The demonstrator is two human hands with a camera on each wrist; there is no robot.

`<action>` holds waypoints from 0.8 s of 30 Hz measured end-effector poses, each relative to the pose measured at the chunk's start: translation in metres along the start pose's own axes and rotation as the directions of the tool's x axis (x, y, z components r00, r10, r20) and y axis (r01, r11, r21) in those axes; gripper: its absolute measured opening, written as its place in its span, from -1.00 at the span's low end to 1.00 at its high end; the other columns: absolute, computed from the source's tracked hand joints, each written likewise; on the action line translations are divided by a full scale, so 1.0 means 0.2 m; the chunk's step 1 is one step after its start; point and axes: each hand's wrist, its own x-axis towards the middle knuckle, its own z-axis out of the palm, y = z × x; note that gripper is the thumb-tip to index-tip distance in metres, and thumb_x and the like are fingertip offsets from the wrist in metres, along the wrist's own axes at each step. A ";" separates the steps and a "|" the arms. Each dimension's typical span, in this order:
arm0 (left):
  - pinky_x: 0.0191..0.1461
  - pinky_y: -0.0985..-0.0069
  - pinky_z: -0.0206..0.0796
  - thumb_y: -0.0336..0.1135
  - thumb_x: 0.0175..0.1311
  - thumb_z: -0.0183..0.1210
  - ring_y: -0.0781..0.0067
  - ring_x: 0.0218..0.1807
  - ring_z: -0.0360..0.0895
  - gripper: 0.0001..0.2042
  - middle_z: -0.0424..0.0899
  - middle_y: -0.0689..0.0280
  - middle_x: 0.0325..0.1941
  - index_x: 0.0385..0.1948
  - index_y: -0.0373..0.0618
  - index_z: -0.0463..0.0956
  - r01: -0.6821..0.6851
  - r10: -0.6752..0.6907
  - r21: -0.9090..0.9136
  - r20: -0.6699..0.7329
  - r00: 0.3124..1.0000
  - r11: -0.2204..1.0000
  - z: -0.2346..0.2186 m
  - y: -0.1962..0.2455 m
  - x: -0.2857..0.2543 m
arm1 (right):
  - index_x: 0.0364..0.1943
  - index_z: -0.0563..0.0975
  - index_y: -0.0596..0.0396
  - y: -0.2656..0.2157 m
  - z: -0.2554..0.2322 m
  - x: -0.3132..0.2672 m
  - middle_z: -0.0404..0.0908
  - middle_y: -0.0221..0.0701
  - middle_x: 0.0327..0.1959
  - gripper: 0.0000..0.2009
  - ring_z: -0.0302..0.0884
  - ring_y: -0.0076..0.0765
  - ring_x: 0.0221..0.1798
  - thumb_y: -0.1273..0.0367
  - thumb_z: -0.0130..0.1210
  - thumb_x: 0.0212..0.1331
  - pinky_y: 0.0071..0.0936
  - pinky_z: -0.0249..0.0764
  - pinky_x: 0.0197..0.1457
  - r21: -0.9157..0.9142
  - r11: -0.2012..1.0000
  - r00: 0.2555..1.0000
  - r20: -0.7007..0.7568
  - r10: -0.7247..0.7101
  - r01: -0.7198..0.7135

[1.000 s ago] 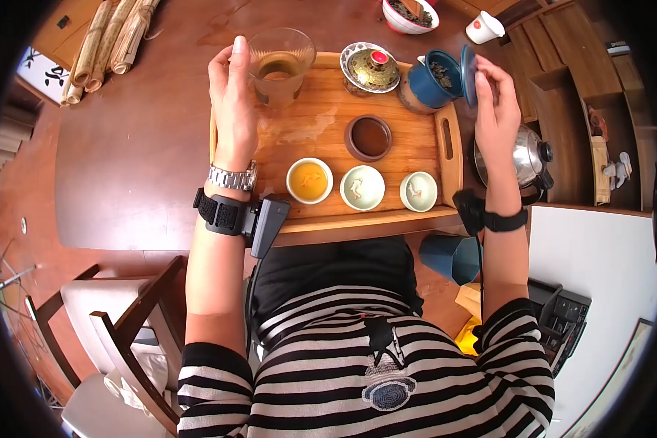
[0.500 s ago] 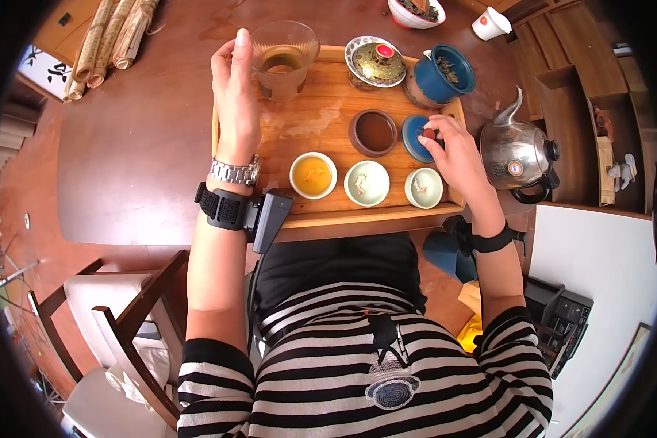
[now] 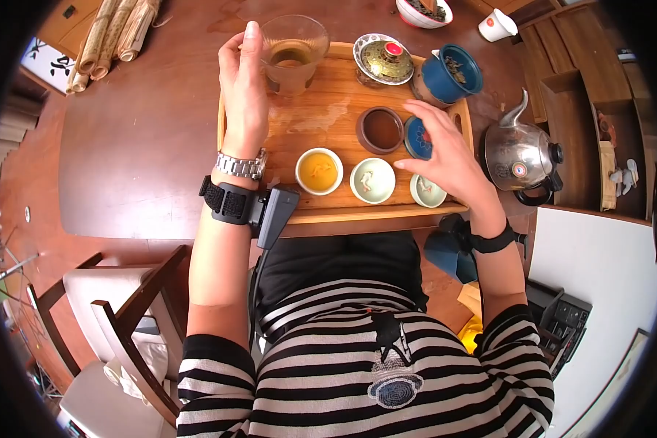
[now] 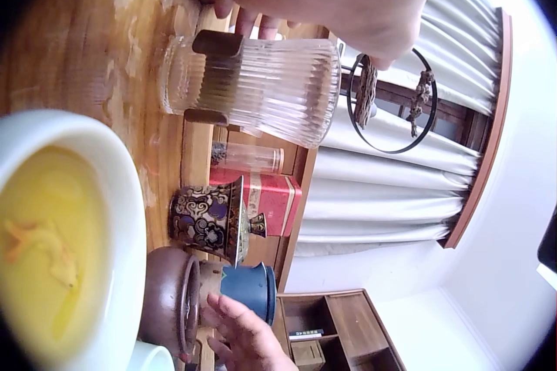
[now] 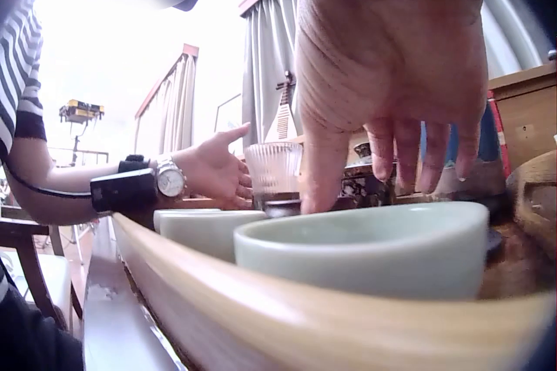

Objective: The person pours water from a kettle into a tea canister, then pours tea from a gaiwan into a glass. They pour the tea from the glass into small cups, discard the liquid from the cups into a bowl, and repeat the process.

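A wooden tray (image 3: 285,131) carries the tea things. At its far left, my left hand (image 3: 247,98) rests beside a ribbed glass pitcher (image 3: 296,62), fingers straight and thumb raised. My right hand (image 3: 452,157) hovers over the tray's right side, fingers spread with nothing between them. Partly beneath it, a blue lid (image 3: 416,140) lies next to a brown cup (image 3: 380,131) of dark liquid. The uncovered blue pot (image 3: 445,80) shows tea leaves inside. In front stand a cup of yellow tea (image 3: 319,171) and two pale green cups (image 3: 372,180), the right one partly hidden by my hand.
A patterned lidded bowl (image 3: 383,62) stands at the tray's back. Right of the tray is a steel kettle (image 3: 518,153). Farther back are a bowl of tea leaves (image 3: 423,13) and a white cup (image 3: 497,25). Bamboo rolls (image 3: 113,36) lie at the far left.
My right hand has brought the blue lid from the pot down onto the tray and let it go, its fingers spreading. My left hand stays by the pitcher.
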 end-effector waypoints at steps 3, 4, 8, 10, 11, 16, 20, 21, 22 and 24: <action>0.01 0.60 0.18 0.18 0.14 0.01 0.50 -0.06 0.33 -0.34 0.42 0.23 -0.17 -0.05 -0.36 0.24 0.007 -0.007 -0.010 -0.002 1.000 1.000 0.01 0.00 0.00 | 0.13 0.21 0.12 0.01 0.05 0.05 0.26 -0.15 0.14 -0.27 0.15 -0.05 0.22 0.39 0.29 -0.27 -0.25 0.09 0.27 0.026 0.998 0.997 0.046 -0.054 0.053; 0.01 0.60 0.18 0.17 0.14 0.01 0.49 -0.07 0.34 -0.34 0.42 0.23 -0.16 -0.05 -0.37 0.23 0.000 0.000 -0.013 -0.009 1.000 1.000 0.01 0.00 0.00 | 0.13 0.21 0.12 0.01 0.06 0.06 0.26 -0.14 0.13 -0.26 0.15 -0.05 0.22 0.39 0.29 -0.27 -0.25 0.10 0.27 0.036 0.996 0.995 0.048 -0.087 0.085; 0.02 0.59 0.19 0.17 0.15 0.01 0.49 -0.07 0.34 -0.34 0.42 0.22 -0.16 -0.05 -0.38 0.23 0.005 -0.005 -0.002 -0.014 1.000 1.000 0.01 0.00 0.00 | 0.15 0.20 0.08 0.01 0.08 0.10 0.29 -0.18 0.12 -0.26 0.20 -0.09 0.21 0.41 0.28 -0.24 -0.31 0.16 0.24 0.133 0.991 0.994 0.102 -0.041 0.027; 0.02 0.60 0.19 0.17 0.14 0.01 0.49 -0.07 0.35 -0.34 0.43 0.22 -0.15 -0.05 -0.39 0.23 -0.024 0.024 -0.013 -0.012 1.000 1.000 0.01 0.00 0.00 | 0.15 0.20 0.09 0.03 0.09 0.10 0.31 -0.18 0.11 -0.26 0.22 -0.10 0.20 0.40 0.28 -0.24 -0.31 0.16 0.24 0.157 0.987 0.993 0.115 -0.038 0.019; 0.02 0.60 0.19 0.17 0.14 0.01 0.49 -0.07 0.35 -0.34 0.43 0.22 -0.15 -0.05 -0.39 0.23 -0.024 0.023 -0.014 -0.012 1.000 1.000 0.01 0.01 0.00 | 0.15 0.21 0.10 0.03 0.10 0.10 0.33 -0.18 0.10 -0.27 0.24 -0.12 0.20 0.40 0.29 -0.25 -0.32 0.16 0.24 0.181 0.983 0.992 0.125 -0.035 0.012; 0.07 0.49 0.07 0.13 0.22 -0.09 0.53 -0.09 0.36 -0.47 0.48 0.31 -0.16 -0.04 -0.18 0.30 0.045 -0.045 0.039 -0.005 0.999 0.998 0.00 0.01 0.00 | 0.05 0.27 0.17 0.04 0.11 0.11 0.37 -0.14 0.04 -0.31 0.32 -0.04 0.10 0.37 0.32 -0.30 -0.32 0.27 0.14 0.193 0.979 0.995 0.050 -0.081 0.070; 0.07 0.48 0.08 0.11 0.23 -0.09 0.53 -0.10 0.36 -0.50 0.47 0.31 -0.18 -0.06 -0.18 0.30 0.036 -0.036 0.003 -0.004 0.999 0.999 0.01 0.01 0.00 | 0.00 0.31 0.18 0.02 0.09 0.11 0.41 -0.18 -0.02 -0.34 0.36 -0.09 0.07 0.38 0.34 -0.33 -0.36 0.29 0.13 0.209 0.976 0.998 0.000 -0.060 0.059; 0.06 0.49 0.09 0.10 0.24 -0.09 0.53 -0.10 0.36 -0.51 0.47 0.31 -0.18 -0.06 -0.19 0.30 0.043 -0.042 0.012 -0.008 0.999 0.999 0.01 0.01 0.00 | 0.00 0.31 0.18 0.01 0.08 0.11 0.41 -0.18 -0.02 -0.34 0.36 -0.09 0.07 0.38 0.34 -0.33 -0.36 0.29 0.13 0.205 0.977 0.998 -0.006 -0.063 0.063; 0.06 0.49 0.09 0.09 0.24 -0.09 0.53 -0.09 0.36 -0.51 0.47 0.31 -0.18 -0.06 -0.19 0.30 0.049 -0.049 0.019 -0.012 0.999 0.999 0.01 0.01 -0.01 | 0.02 0.31 0.17 0.00 0.05 0.10 0.39 -0.23 0.00 -0.34 0.33 -0.22 0.10 0.43 0.33 -0.32 -0.40 0.24 0.16 0.256 0.967 1.000 0.012 -0.012 0.009; -0.04 0.57 0.17 0.12 0.21 -0.06 0.53 -0.10 0.35 -0.44 0.44 0.28 -0.18 -0.04 -0.27 0.25 0.016 -0.016 -0.001 0.008 1.000 1.000 0.00 0.00 0.00 | 0.03 0.31 0.16 0.00 0.00 0.10 0.37 -0.28 0.03 -0.35 0.30 -0.35 0.13 0.48 0.31 -0.31 -0.44 0.20 0.19 0.298 0.953 0.999 0.023 0.040 -0.045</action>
